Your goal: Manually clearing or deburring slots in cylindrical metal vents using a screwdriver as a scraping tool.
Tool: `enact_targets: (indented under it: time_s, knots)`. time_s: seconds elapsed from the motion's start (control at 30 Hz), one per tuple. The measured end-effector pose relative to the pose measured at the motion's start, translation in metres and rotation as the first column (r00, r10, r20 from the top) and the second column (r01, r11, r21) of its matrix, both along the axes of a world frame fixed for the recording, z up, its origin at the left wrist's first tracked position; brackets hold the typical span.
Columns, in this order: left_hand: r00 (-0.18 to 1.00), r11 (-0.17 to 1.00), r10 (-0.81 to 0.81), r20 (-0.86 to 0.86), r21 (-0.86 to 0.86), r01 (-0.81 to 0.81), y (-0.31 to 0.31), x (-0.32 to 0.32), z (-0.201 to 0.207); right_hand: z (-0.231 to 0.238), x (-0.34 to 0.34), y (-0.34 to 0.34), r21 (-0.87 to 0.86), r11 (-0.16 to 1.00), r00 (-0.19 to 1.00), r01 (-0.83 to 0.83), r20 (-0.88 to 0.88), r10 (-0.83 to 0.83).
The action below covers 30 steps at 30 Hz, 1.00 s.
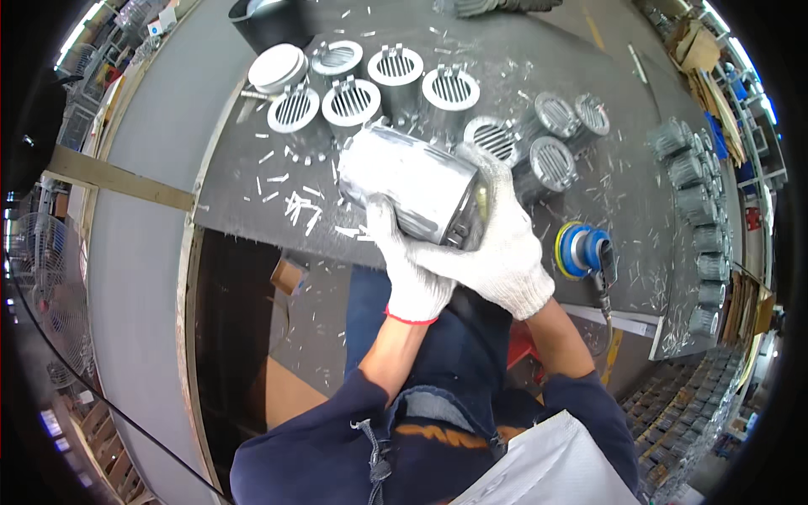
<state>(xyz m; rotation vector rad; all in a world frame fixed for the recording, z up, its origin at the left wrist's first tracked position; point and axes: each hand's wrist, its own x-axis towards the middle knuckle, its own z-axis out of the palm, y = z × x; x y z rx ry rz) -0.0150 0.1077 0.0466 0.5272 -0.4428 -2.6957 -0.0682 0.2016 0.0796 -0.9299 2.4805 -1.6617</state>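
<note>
Above the near edge of the dark work table I hold a shiny metal cylinder (408, 181), lying on its side, in both gloved hands. My left hand (412, 273), in a white knit glove with a red cuff edge, grips it from below near its lower side. Around its right end curl the fingers of my right hand (509, 252), also in a white glove, with the thumb reaching toward the left hand. Small metal tabs show at the right end. Beyond it stand several metal cylinders with slotted round grille lids (352, 103); more grilled ones (553, 164) are to the right.
A blue orbital sander (585, 251) with a yellow-edged pad and hose rests right of my hands. White strips (303, 210) litter the table. A white disc stack (278, 69) and black bucket (269, 29) stand far left. Metal cylinders (696, 202) line the right side.
</note>
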Motion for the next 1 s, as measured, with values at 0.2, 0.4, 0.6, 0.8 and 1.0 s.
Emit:
enact_targets:
  time_s: [0.2, 0.4, 0.6, 0.8, 1.0]
  knots:
    - [0.905, 0.763, -0.424, -0.028, -0.549, 0.341, -0.033, 0.014, -0.004, 0.028, -0.090, 0.010, -0.054, 0.980, 0.962, 0.194, -0.187, -0.201]
    - [0.914, 0.699, -0.321, 0.247, -0.589, 0.405, -0.101, 0.051, -0.032, 0.050, -0.201, 0.024, 0.433, 0.756, 0.862, 0.492, -0.366, -0.351]
    - [0.879, 0.787, -0.095, 0.468, -0.505, 0.354, -0.118, 0.061, -0.079, -0.004, -0.247, 0.046, 0.731, 0.648, 0.975, 0.214, -0.202, -0.094]
    - [0.918, 0.906, -0.079, 0.389, -0.356, 0.229, -0.131, 0.067, -0.108, 0.001, -0.337, 0.166, 0.448, 0.637, 0.779, 0.627, -0.358, -0.515]
    - [0.896, 0.872, 0.010, 0.444, -0.442, 0.209, -0.131, 0.068, -0.120, -0.033, -0.380, 0.349, 0.706, 0.138, 0.451, 0.695, -0.279, -0.848]
